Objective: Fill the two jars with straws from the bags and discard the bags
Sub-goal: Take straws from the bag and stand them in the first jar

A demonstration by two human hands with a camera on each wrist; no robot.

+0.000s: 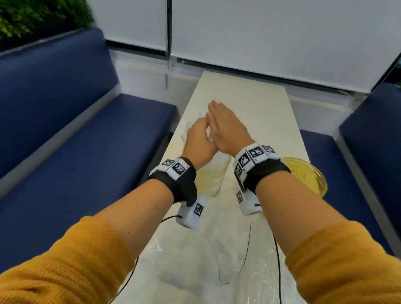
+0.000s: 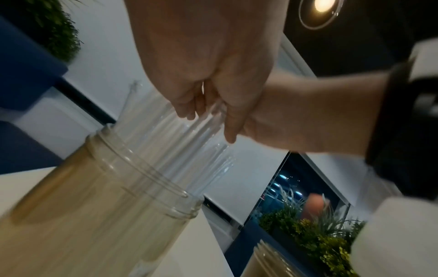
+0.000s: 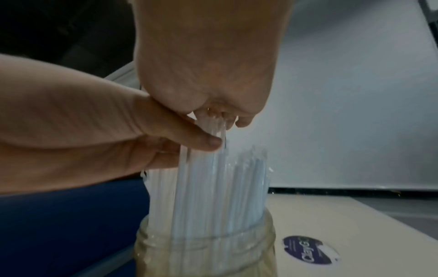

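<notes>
Between blue benches, on the pale table (image 1: 240, 93), the near jar (image 1: 212, 176) holds clear straws (image 3: 213, 187); left hand (image 1: 199, 144) pinches several, right hand (image 1: 225, 129) lies flat at their 12 o'clock tips.

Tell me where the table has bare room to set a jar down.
Bare: the far end of the table, beyond both hands. Crowded: the middle, with the jar of straws and the second jar, and the near end, covered by clear bags.
</notes>
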